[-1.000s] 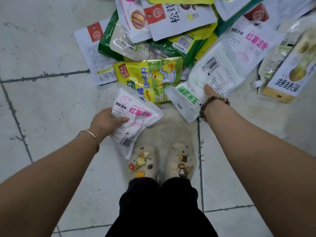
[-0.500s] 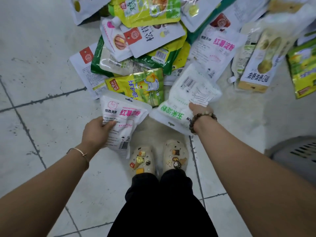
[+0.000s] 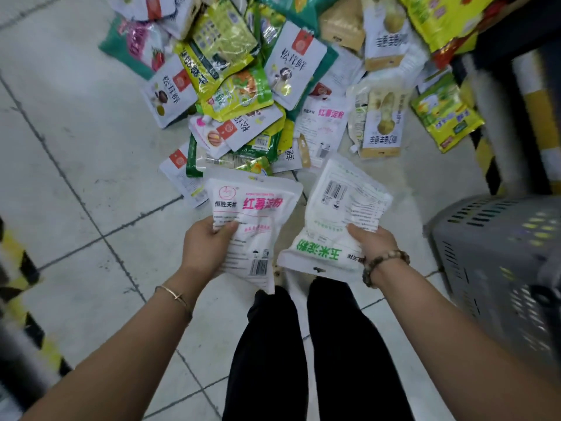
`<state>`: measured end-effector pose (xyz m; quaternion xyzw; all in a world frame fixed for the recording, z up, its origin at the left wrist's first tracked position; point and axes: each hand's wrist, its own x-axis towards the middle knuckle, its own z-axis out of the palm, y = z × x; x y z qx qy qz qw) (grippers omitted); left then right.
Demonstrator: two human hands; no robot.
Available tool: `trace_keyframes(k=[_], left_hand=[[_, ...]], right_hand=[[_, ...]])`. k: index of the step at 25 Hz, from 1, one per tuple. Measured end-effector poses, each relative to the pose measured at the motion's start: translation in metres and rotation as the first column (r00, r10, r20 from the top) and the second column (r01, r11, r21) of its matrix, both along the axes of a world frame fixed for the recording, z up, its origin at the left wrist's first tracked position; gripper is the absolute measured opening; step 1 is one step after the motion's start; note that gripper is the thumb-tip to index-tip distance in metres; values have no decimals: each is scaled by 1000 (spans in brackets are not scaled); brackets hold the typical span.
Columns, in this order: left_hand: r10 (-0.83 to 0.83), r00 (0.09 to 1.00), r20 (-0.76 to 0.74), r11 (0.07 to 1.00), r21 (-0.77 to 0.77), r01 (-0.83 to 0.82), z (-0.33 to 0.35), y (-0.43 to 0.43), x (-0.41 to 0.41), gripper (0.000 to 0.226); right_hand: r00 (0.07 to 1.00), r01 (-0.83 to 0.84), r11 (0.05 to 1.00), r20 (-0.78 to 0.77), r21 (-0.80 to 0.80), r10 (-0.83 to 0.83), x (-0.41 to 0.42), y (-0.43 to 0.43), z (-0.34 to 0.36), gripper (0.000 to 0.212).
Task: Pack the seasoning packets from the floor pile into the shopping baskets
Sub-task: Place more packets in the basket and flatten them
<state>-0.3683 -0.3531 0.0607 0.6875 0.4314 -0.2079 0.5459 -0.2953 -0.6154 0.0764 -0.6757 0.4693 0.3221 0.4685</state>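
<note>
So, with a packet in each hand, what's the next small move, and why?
Probably swing the right hand and its green-lettered packet to the grey basket beside it: that is the only basket in view, and the left hand, gripping the pink-lettered packet, is full too.

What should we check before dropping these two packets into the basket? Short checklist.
1. Left hand grips the pink-lettered packet: ok.
2. Right hand grips the green-lettered packet: ok.
3. Both packets held off the floor pile: ok.
4. Grey basket in view, on the right: ok.
5. Basket opening and free room inside: cannot tell, blurred.
</note>
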Motion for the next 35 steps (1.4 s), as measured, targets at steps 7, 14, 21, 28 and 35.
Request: trace_keyframes(k=[7, 14, 21, 28, 35], left_hand=[[-109, 987, 117, 994, 24, 106, 97, -56, 33, 17], [-326, 917, 229, 945, 53, 322, 143, -176, 54, 10], [-435, 857, 278, 884, -48, 464, 156, -349, 75, 19], [-537, 792, 292, 823, -27, 568, 146, -500, 95, 22], [-818, 554, 156, 574, 277, 770, 88, -581, 128, 15]], right_hand=[[982, 115, 993, 152, -37, -108, -17, -58, 92, 13], [899, 345, 936, 312, -75, -306, -49, -165, 141, 8], [803, 538, 836, 367, -106, -470, -83, -321, 159, 63], [727, 656, 733, 414, -181, -548, -107, -453, 151, 51], [701, 710, 668, 307, -223, -643, -105, -518, 93, 10]])
